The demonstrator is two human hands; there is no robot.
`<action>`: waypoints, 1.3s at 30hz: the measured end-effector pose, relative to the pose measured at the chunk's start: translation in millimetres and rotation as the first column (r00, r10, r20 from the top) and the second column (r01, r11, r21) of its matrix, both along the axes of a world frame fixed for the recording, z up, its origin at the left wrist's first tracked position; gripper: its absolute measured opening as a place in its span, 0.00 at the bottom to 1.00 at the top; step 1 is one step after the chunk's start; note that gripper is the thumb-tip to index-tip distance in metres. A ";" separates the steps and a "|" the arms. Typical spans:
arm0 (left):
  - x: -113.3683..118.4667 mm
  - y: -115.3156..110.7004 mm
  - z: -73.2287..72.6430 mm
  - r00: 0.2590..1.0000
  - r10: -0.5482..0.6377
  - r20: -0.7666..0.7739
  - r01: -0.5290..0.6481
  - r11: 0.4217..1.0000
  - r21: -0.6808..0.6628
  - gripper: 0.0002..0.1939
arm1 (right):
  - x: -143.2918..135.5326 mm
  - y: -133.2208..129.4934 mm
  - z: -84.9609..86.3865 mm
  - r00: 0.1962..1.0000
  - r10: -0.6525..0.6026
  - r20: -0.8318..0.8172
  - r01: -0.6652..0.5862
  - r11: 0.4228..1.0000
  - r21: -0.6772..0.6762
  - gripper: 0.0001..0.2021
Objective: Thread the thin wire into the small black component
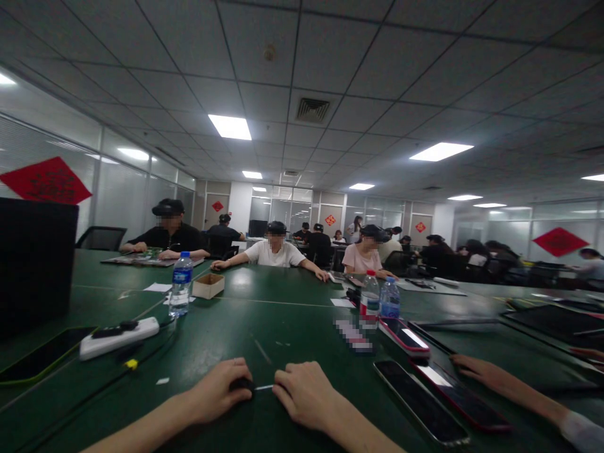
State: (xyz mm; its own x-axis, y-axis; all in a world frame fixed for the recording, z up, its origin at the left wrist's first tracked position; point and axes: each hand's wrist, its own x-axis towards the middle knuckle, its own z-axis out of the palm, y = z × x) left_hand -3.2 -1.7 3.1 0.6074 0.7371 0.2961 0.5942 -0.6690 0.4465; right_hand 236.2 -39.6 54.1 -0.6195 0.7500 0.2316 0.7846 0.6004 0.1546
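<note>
Both of my hands rest low over the green table (226, 340), a small gap between them. In my left hand (221, 388) the fingers are closed round a small dark object (244, 384). From it a thin light-coloured strip or rod (264, 387) runs across to my right hand (302, 391), whose thumb and fingers pinch its other end. What exactly the dark object is cannot be made out.
A white power strip (119, 337) with cables lies left. Ahead are a blue-capped bottle (180, 286) and a small box (208, 286). Phones (419, 399) lie right, near another person's hand (491, 376). Two more bottles (370, 299) stand behind them. People sit across the table.
</note>
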 end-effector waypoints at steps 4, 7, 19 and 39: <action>3.3 -1.2 0.1 1.000 0.002 0.010 -0.002 1.000 0.000 0.09 | 0.0 -0.4 -0.9 1.000 0.001 0.001 -0.001 1.000 0.013 0.18; 5.5 -1.1 -0.2 0.999 -0.012 0.030 0.012 1.000 -0.005 0.10 | -0.4 0.8 -0.8 1.000 -0.012 0.001 0.012 1.000 -0.007 0.20; 5.4 7.5 -7.6 0.999 -0.013 0.036 0.013 1.000 -0.013 0.10 | -7.9 8.6 -8.6 0.998 -0.045 -0.037 0.045 0.999 0.003 0.22; 7.4 3.8 -1.0 0.993 -0.120 0.024 0.118 0.991 0.059 0.16 | -17.2 10.2 -12.4 0.976 0.078 -0.203 -0.098 0.991 -0.087 0.23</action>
State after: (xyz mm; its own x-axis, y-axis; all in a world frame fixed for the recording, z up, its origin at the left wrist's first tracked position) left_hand 4.2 2.0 2.1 0.6806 0.6415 0.3540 0.4968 -0.7592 0.4205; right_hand 219.0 -29.4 41.7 -0.6328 0.7194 0.2862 0.7373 0.6728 -0.0610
